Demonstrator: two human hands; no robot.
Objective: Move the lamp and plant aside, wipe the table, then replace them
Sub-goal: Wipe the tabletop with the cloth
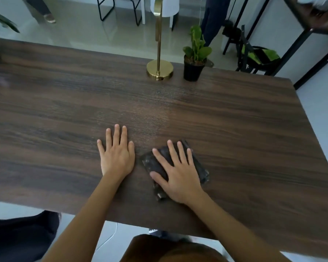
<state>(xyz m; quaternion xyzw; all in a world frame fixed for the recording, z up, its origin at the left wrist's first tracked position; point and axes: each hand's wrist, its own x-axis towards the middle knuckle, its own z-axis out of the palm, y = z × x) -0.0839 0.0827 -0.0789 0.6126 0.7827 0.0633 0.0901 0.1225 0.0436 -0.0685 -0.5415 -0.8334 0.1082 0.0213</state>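
Head view: gold metal lamp with round disc base and thin upright stem stands on the dark wood-grain tabletop at about 12 o'clock, near the far edge; white shade cut off by the top of frame. Just beside it at 1 o'clock, not touching: small green leafy plant in a black plastic pot, upright. Dark folded cloth lies flat on the tabletop at 5 o'clock, near side.

Right hand is flat, fingers spread, palm down on the cloth, pressing rather than gripping. Left hand is flat and open, palm down on bare wood just beside the cloth at 6 o'clock, holding nothing. Both forearms reach in from the near edge.

Around: black metal-frame chairs on the pale floor past the far edge at 11–12 o'clock, black-framed wooden shelf unit at 2 o'clock. Tabletop between hands and lamp is clear.
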